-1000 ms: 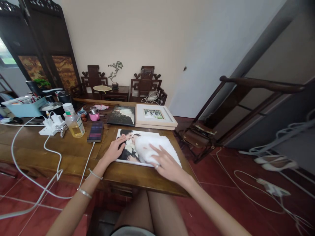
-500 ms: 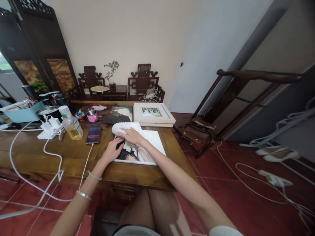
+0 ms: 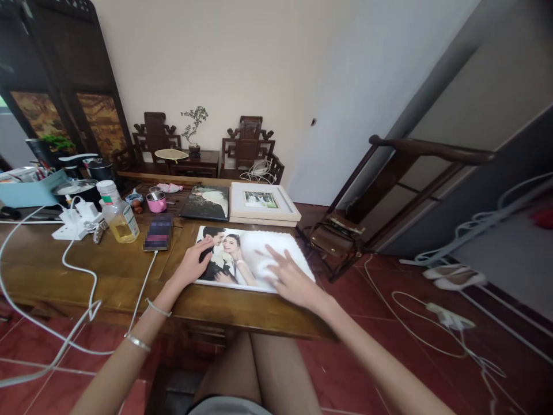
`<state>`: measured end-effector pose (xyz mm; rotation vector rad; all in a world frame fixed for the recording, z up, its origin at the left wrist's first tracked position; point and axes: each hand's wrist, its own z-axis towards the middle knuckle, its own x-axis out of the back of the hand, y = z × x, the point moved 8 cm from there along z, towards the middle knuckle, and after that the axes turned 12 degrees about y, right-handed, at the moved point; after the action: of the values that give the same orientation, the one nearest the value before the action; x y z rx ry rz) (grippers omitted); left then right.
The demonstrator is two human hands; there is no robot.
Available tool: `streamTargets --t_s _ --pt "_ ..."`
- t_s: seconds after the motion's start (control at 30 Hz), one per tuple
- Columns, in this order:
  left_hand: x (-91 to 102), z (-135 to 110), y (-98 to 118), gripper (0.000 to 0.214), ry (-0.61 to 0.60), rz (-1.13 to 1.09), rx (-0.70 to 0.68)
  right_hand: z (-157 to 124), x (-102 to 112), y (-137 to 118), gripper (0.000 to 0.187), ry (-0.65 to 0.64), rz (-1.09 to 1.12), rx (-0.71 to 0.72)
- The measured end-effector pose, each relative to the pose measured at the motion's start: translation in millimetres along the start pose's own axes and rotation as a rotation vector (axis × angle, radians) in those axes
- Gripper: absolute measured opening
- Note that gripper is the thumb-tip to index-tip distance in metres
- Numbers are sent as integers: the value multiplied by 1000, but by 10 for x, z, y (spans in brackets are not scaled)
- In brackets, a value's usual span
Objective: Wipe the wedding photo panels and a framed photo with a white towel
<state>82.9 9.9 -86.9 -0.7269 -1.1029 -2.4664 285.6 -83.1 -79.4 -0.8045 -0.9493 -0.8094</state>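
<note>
A home
Carved chairs [image 3: 249,144], a potted tree [image 3: 195,120] and a folding screen [image 3: 64,69] are seen; shoes [image 3: 458,281] are kept to one side; a cup [image 3: 155,203] and a couple's photo [image 3: 223,262] are set on the table [image 3: 123,271].

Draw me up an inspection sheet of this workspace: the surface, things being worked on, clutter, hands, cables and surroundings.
Surface: brown wooden table, with things standing along its back and left.
Job's things: rectangular white-edged photo panel, lying face up; fluffy white cloth over its right part.
Clutter: clear bottle of yellow liquid, small pink cup, light-blue basket, dark rectangular phone; behind the panel, white-framed picture and dark picture panel.
Hands: left hand on the panel's left side; right hand at the cloth, fingers spread, blurred.
Cables: thin white cable runs from the phone over the front edge; white power strip holds plugs.
Surroundings: dark wooden chair, potted plant, red tiled floor.
</note>
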Motion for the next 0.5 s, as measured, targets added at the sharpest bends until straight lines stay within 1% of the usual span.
streamTargets --t_s 0.1,0.17,0.2,0.23,0.3,0.43,0.5 --pt "-4 1 -2 40 1 -4 -11 -306 75 -442 23 -43 51 76" --pt "-9 -1 -8 39 -3 -2 -10 -387 92 -574 22 -68 69 89" --pt "-11 -2 -10 39 -6 -1 -9 -376 90 -572 22 -71 74 82" --pt "-10 -3 -12 39 -6 1 -9 -329 82 -529 23 -65 76 72" --pt "-6 -4 -13 39 -8 4 -9 -142 45 -342 25 -33 58 46" --pt "6 -8 -11 39 -17 4 -10 412 -76 207 33 39 -51 -47" --pt "11 -10 -15 39 -20 3 0 648 -132 412 36 52 -90 -82"
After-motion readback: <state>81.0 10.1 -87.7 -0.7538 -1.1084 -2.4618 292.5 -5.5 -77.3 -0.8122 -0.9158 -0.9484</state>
